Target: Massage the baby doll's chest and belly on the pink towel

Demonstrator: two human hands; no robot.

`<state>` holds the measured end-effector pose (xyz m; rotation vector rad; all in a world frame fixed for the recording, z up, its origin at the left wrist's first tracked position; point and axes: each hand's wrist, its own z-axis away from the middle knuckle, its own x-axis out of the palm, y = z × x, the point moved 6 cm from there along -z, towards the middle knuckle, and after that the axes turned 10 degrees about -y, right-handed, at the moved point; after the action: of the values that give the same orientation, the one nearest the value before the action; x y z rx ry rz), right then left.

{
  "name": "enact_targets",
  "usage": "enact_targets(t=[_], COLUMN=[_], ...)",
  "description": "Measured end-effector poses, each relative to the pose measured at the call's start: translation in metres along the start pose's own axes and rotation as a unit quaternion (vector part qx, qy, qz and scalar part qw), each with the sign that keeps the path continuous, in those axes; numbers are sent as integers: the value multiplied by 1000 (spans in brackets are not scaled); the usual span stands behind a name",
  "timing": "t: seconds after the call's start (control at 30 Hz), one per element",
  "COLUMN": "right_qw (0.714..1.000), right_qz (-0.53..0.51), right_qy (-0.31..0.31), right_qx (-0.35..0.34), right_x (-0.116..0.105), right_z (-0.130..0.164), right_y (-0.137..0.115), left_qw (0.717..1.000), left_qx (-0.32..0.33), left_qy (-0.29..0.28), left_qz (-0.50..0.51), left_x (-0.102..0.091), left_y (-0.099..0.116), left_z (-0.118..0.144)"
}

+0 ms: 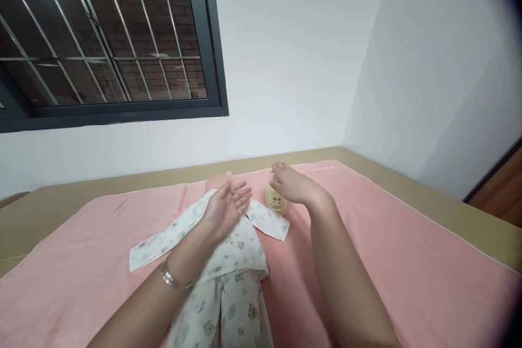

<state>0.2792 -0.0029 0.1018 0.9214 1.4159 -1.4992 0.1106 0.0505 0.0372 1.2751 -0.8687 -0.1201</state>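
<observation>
My left hand [228, 209] is held palm up with its fingers stretched out, above the chest of a baby doll. Nothing lies in that palm that I can see. The doll wears a white printed top [240, 247] and matching trousers [228, 310], its sleeves spread to both sides. Its head [216, 180] is partly hidden behind my left hand. My right hand [291, 182] reaches over the top of a pale yellow bottle [276, 201] with a smiling face on it. The fingers are extended and hide the bottle's top.
A pink cloth [359, 239] with a white edge covers a tan surface [408, 190]. White walls [293, 54] rise behind and to the right. A dark-framed window [218, 65] with metal bars is at upper left.
</observation>
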Motion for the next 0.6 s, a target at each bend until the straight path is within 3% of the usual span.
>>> enact_targets(t=[0.13, 0.33, 0.47, 0.6], right_qw=[999, 999, 994, 984], right_qz=[31, 33, 89, 132], right_qy=[-28, 33, 67, 101], right_qx=[-16, -16, 12, 69], right_x=[6, 1, 1, -1], right_z=[-11, -11, -18, -21], right_y=[2, -7, -8, -10], left_qw=[991, 981, 976, 968], left_qx=[-39, -7, -30, -87], left_qy=[-41, -15, -36, -64], left_qz=[120, 194, 215, 226], left_x=[34, 50, 55, 52], left_y=[-5, -4, -15, -27], left_z=[-27, -54, -49, -23])
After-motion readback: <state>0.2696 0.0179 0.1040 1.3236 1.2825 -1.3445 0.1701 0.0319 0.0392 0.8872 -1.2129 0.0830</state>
